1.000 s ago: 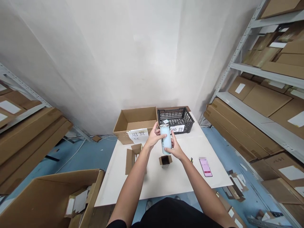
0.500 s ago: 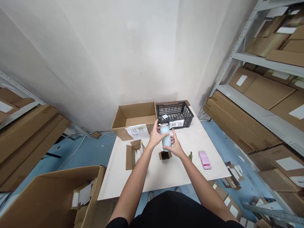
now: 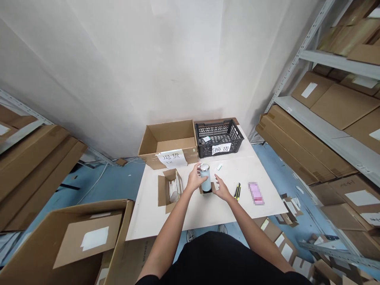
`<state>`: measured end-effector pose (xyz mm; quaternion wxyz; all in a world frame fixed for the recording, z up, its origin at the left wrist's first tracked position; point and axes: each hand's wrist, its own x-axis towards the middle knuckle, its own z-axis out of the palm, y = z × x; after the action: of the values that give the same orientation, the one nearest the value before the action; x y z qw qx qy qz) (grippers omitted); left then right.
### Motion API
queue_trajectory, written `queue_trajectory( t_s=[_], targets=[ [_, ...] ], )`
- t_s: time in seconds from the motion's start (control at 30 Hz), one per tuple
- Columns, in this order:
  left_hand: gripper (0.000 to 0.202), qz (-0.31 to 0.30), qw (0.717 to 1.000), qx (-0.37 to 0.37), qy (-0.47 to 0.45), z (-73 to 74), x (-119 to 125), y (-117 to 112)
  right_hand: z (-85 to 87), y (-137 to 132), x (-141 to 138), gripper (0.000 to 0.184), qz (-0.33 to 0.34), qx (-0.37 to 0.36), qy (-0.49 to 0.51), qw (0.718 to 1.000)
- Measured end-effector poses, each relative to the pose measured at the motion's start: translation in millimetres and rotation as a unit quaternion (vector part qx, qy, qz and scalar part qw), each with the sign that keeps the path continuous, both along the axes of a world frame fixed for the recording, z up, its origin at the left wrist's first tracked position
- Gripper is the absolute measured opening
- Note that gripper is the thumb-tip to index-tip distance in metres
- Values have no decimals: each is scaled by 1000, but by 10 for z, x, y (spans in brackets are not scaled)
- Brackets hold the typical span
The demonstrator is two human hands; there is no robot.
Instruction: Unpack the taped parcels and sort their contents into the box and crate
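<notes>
While your left hand's (image 3: 195, 181) fingers and thumb grip the pale-blue tumbler (image 3: 205, 179), your right hand's (image 3: 222, 190) spread beside the small box (image 3: 201, 191) — insertion seems in hand, tumbler at its mouth — which calls for squaring base to opening.

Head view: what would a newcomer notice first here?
Likely the pale blue bottle, upright in the left hand at the mouth of a small box, mid-table. Next, the big carton and the black crate side by side at the back, each with a white handwritten sign in front. The pink phone also stands out, towards the table's right edge.
</notes>
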<state>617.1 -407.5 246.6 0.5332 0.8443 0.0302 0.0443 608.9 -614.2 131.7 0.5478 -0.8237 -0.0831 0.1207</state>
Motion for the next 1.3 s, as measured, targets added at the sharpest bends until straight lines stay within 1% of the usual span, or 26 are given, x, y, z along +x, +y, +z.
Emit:
queue_trajectory(
  t_s=[0.1, 0.13, 0.2, 0.3, 0.37, 0.43, 0.5, 0.57, 0.63, 0.67, 0.7, 0.77, 0.8, 0.83, 0.9, 0.97, 1.07, 1.17, 1.23, 1.3],
  targets=[
    [80, 10, 999, -43, 18, -361, -80, 0, -340, -16, -33, 102, -9, -12, 53, 998],
    [80, 10, 998, -54, 22, -471, -100, -8, -419, 14, -33, 100, -9, -6, 63, 998],
    [80, 4, 997, -68, 26, -665, -133, -31, -521, 101, -16, 91, -10, 12, 70, 997],
    [81, -11, 998, -53, 33, -892, -175, -67, -582, 228, 34, 66, -22, 32, 67, 997],
    [79, -14, 999, -16, 39, -1015, -208, -84, -598, 279, 65, 48, -47, 31, 66, 996],
    [74, -22, 998, 38, 44, -1127, -251, -87, -617, 310, 85, 36, -87, 22, 77, 993],
    [63, -35, 994, 88, 50, -1233, -301, -66, -642, 336, 89, 33, -121, 12, 98, 988],
    [56, -49, 991, 114, 50, -1331, -350, -16, -670, 366, 83, 34, -139, 9, 114, 984],
    [58, -39, 993, 108, 33, -1418, -383, 61, -693, 397, 74, 36, -145, 11, 119, 982],
    [60, -17, 995, 92, 24, -1457, -389, 104, -701, 411, 70, 36, -149, 13, 121, 981],
    [59, 18, 997, 69, 25, -1492, -387, 148, -707, 422, 68, 36, -153, 14, 123, 980],
    [52, 94, 994, 18, 59, -1556, -358, 218, -714, 439, 65, 35, -162, 18, 125, 979],
    [47, 118, 990, -3, 83, -1583, -334, 239, -714, 446, 64, 35, -166, 20, 125, 978],
    [43, 123, 987, -18, 104, -1609, -305, 247, -714, 454, 62, 35, -172, 21, 125, 977],
    [37, 92, 988, -32, 119, -1654, -244, 225, -711, 477, 55, 35, -182, 30, 119, 976],
    [34, 57, 991, -40, 112, -1689, -195, 170, -710, 507, 39, 37, -181, 56, 103, 976],
    [33, 41, 993, -49, 104, -1726, -164, 99, -716, 534, -4, 39, -150, 90, 72, 982],
    [33, 33, 992, -55, 105, -1745, -190, 97, -734, 498, -68, 41, -90, 46, 32, 994],
    [32, 20, 992, -60, 105, -1752, -232, 123, -747, 450, -112, 47, -47, 12, 3, 999],
    [32, 5, 992, -69, 103, -1758, -287, 155, -758, 413, -146, 55, -23, 5, -11, 1000]
  ],
)
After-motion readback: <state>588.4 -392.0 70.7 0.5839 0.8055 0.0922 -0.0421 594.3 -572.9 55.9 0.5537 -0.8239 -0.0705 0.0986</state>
